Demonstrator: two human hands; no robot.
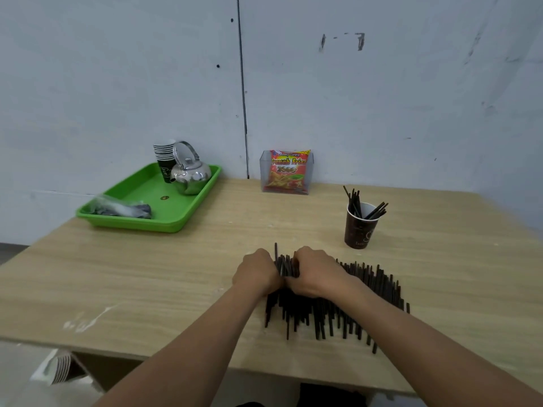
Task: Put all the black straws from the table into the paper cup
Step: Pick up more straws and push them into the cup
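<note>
The left hand (255,272) and the right hand (316,273) together grip a bunch of the black straws (352,295), which lie in a pile on the table (147,274). Far left beyond the grip, a green tray (141,195) holds a kettle (191,173), stacked cups (164,155) and a plastic bag (123,208). Right beyond the grip, the paper cup (360,230) holds several more of them.
</note>
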